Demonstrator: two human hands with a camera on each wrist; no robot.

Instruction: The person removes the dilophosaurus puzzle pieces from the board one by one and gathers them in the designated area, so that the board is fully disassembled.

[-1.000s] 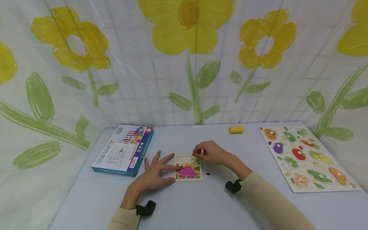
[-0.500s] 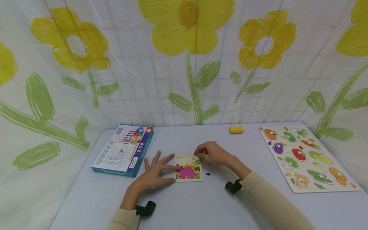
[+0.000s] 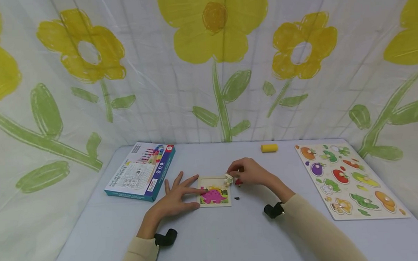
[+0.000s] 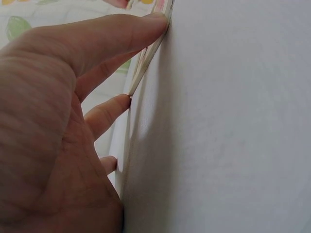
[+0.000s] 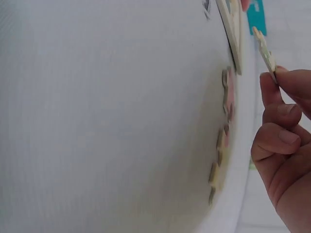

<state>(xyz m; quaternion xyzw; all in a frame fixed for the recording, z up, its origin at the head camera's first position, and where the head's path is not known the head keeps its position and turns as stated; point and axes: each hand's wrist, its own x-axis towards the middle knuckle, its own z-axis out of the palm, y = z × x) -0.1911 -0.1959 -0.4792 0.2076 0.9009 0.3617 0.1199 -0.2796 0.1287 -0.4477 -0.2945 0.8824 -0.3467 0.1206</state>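
A small square jigsaw tray (image 3: 215,204) with a pink dinosaur picture (image 3: 214,196) lies mid-table. My left hand (image 3: 173,199) is spread at its left side, index finger reaching over the picture and thumb against the edge; in the left wrist view the thumb (image 4: 112,39) touches the rim. Above the tray's upper right corner, my right hand (image 3: 251,172) pinches a pale green-and-cream puzzle piece (image 3: 228,179) between thumb and finger. The right wrist view shows this puzzle piece (image 5: 265,52) edge-on, raised off the table. A red piece (image 3: 238,182) lies partly hidden beneath that hand.
A small dark bit (image 3: 236,198) lies right of the tray. Several loose puzzle pieces (image 5: 227,94) lie on the table under the right hand. A paint box (image 3: 139,171) stands left, a yellow cylinder (image 3: 269,148) behind, and a vegetable peg board (image 3: 350,183) right.
My right hand has lifted the pale piece from the tray's upper right corner and moved slightly right, uncovering a red piece. The left hand stays where it was.
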